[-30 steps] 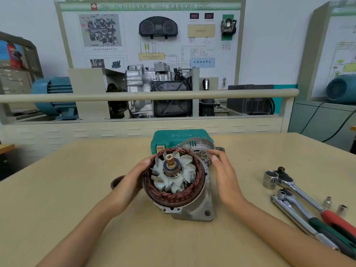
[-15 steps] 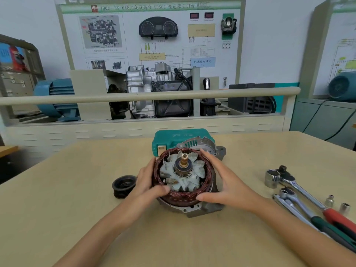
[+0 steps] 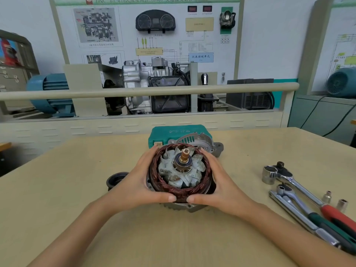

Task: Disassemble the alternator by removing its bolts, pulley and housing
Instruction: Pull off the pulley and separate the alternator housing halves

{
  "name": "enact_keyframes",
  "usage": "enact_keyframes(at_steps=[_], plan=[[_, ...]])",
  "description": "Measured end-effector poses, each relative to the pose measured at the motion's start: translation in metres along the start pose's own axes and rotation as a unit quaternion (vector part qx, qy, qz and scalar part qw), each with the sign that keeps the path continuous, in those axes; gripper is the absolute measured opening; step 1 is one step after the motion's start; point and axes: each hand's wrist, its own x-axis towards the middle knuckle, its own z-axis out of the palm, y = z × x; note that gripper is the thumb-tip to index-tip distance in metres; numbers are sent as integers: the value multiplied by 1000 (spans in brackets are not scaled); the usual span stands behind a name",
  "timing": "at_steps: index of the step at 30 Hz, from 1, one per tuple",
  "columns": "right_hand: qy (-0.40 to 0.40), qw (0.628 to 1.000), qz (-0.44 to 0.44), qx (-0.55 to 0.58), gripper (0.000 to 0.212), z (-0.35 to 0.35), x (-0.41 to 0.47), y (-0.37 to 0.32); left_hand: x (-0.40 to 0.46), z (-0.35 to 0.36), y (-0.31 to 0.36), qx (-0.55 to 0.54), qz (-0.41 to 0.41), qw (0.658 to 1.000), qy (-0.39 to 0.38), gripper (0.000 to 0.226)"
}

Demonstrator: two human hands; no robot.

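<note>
Now that thumbs have swung to the near side, the copper-wound stator ring [image 3: 180, 193] is gripped by left hand [image 3: 138, 186] and right hand [image 3: 217, 187]; separation from the grey aluminium housing [image 3: 185, 206] looks imminent.

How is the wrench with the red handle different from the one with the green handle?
The red-handled wrench lies farther from the person; the green-handled wrench lies nearer. The red-handled wrench has a big shiny socket at its head, while the green-handled wrench carries a much smaller one. Both are shiny metal ratchets lying side by side on the table, untouched by either hand.
</note>
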Motion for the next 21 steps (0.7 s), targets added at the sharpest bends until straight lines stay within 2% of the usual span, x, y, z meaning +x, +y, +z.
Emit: enact_keyframes(at_steps=[7, 13, 21], plan=[[24, 995, -2, 95, 96, 5, -4, 1, -2, 11, -8, -88, 26, 996, 11, 106], [29, 995, -7, 93, 93, 3, -3, 4, -3, 18, -10, -93, 35, 994, 53, 102], [5, 994, -8, 106, 99, 0, 0, 8, -5, 24, -6, -74, 51, 992, 89, 106]])
